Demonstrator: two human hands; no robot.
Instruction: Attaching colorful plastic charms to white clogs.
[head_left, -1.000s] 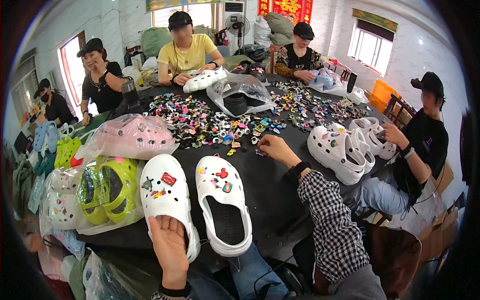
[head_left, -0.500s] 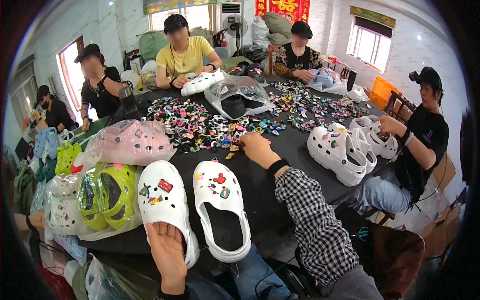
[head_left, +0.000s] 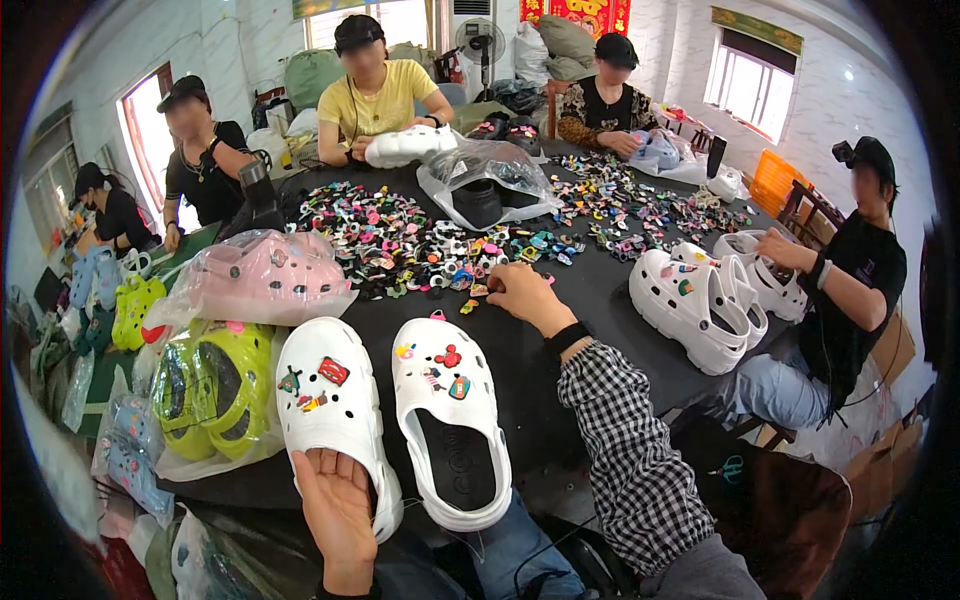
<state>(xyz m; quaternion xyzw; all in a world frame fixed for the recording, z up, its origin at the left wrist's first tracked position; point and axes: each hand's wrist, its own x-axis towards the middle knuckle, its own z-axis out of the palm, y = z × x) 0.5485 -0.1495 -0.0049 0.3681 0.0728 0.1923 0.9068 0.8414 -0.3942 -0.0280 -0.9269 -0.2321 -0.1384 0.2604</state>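
My left hand (head_left: 338,515) is palm up, with its fingers inside the opening of a white clog (head_left: 330,385), holding it at the table's near edge. Colourful shoe charms, among them a red car-like one (head_left: 333,371), sit on its toe. Beside it lies the matching white clog (head_left: 445,370), also with charms, its dark insole showing. My right hand (head_left: 525,298) reaches to the near edge of a wide pile of loose shoe charms (head_left: 420,245). Its fingers are bent together against the charms; what is between the fingertips is too small to make out.
Bagged pink clogs (head_left: 265,275) and bagged lime-green clogs (head_left: 210,390) stand to the left. A clear bag with black shoes (head_left: 485,195) lies beyond the pile. White clogs (head_left: 690,305) stand to the right, near a seated person (head_left: 855,250). Other people work across the black table.
The bag of white clogs left of the lime-green pair has gone, with the hand beside it, uncovering bagged blue clogs. My hands keep their places; the view has shifted slightly.
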